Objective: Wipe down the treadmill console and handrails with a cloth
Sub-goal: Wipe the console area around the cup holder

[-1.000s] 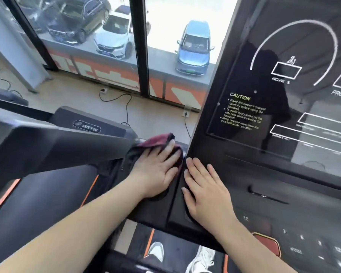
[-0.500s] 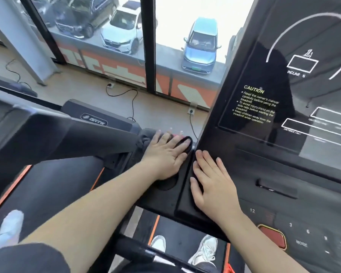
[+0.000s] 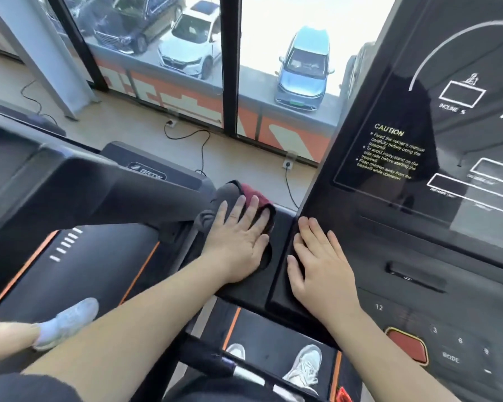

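Observation:
The black treadmill console (image 3: 418,242) fills the right side, with a glossy screen and a keypad below it. My left hand (image 3: 238,242) presses flat, fingers straight, on a dark red and grey cloth (image 3: 251,192) at the console's left shelf, over a round cup recess. The cloth shows beyond my fingertips and to their left. My right hand (image 3: 320,265) lies flat with straight fingers on the raised left edge of the console, just beside the left hand. It holds nothing.
A neighbouring treadmill (image 3: 70,198) with orange-edged belt stands at left; a person's white shoe (image 3: 67,320) is on it. My own shoes (image 3: 302,364) show on the belt below. Floor cables (image 3: 186,137) run to sockets under the window. A red stop button (image 3: 407,346) sits low right.
My left hand slid the cloth forward and back on the shelf; more of the cloth shows beyond my fingertips than half a second ago. My right hand stayed put.

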Action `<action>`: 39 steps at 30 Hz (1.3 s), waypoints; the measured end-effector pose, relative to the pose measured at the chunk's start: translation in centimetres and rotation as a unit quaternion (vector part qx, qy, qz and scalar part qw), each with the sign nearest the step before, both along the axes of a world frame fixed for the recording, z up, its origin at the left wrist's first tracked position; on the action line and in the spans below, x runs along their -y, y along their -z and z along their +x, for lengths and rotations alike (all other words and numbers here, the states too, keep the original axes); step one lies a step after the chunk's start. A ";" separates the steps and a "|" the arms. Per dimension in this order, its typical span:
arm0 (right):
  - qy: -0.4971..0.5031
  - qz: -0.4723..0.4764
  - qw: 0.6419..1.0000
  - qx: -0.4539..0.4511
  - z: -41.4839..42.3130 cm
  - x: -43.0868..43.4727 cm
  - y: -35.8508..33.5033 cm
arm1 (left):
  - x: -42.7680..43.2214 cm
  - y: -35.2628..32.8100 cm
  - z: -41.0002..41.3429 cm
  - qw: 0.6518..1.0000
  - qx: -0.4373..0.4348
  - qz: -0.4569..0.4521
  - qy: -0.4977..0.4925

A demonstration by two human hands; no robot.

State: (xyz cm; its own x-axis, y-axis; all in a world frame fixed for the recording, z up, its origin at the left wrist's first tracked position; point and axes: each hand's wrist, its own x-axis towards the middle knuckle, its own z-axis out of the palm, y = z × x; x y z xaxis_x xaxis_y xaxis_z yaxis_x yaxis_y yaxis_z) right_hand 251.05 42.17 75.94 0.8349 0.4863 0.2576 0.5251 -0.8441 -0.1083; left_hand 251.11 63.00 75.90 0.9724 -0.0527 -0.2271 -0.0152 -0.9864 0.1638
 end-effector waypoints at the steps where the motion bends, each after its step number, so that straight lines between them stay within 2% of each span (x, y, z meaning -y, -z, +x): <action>1: -0.001 -0.001 1.000 -0.002 0.0 0.0 0.0 | 0.6 0.3 -2.3 1.000 0.009 -0.006 0.019; 3: -0.001 -0.002 1.000 -0.003 0.0 -0.1 0.2 | 0.0 0.3 -5.2 0.998 0.008 -0.021 0.061; 6: 0.007 0.001 1.000 0.001 -0.2 -0.3 0.4 | -2.9 0.2 -2.8 0.997 0.013 -0.018 0.075; 9: 0.012 0.006 1.000 -0.003 -0.3 -0.4 0.4 | -4.9 0.2 0.7 0.994 -0.003 -0.082 -0.076; 11: 0.013 0.004 1.000 -0.004 -0.3 -0.4 0.3 | -4.8 0.2 0.2 0.990 -0.007 -0.093 -0.105; 13: 0.010 0.003 1.000 -0.004 -0.3 -0.3 0.3 | -3.5 0.5 -3.2 0.997 0.017 -0.030 -0.069; 16: 0.012 0.004 1.000 -0.001 -0.3 -0.5 0.5 | -2.1 0.4 -8.7 0.999 0.021 -0.024 -0.002; 19: 0.018 0.012 1.000 0.005 -0.4 -0.7 0.8 | -3.4 0.3 -6.4 1.000 0.011 -0.008 0.021; 22: 0.019 0.011 1.000 0.001 -0.4 -0.6 0.7 | -4.0 0.1 -1.9 0.999 -0.003 -0.005 -0.034; 24: 0.019 0.008 1.000 -0.006 -0.4 -0.4 0.6 | -2.6 0.3 -2.5 0.999 0.005 0.026 -0.043; 28: 0.017 0.008 1.000 -0.012 -0.3 -0.4 0.5 | 1.8 -0.1 -9.6 0.999 -0.022 -0.031 0.038; 30: 0.015 0.011 1.000 -0.013 -0.2 -0.4 0.5 | 1.8 -0.3 -10.6 0.995 -0.048 -0.057 0.061; 32: 0.015 0.014 1.000 -0.012 -0.2 -0.4 0.4 | 0.8 -0.8 -9.3 0.995 -0.002 -0.056 0.079; 34: 0.013 0.014 1.000 -0.010 -0.2 -0.3 0.4 | -0.1 -1.1 -8.0 0.994 0.075 -0.014 0.074; 36: 0.010 0.015 1.000 -0.010 -0.2 -0.3 0.5 | -0.8 -0.5 -7.4 0.993 0.086 0.029 0.076; 39: 0.009 0.017 1.000 -0.006 -0.1 -0.1 0.5 | -1.5 1.5 -7.7 0.988 0.076 0.022 0.133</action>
State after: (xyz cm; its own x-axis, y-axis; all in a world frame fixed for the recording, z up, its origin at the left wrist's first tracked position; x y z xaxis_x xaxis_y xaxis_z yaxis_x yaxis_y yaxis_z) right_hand 250.94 42.32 75.41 0.8464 0.4628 0.2635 0.5087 -0.8490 -0.1431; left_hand 243.41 64.48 74.40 0.9489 -0.3036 -0.0865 -0.2953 -0.9504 0.0972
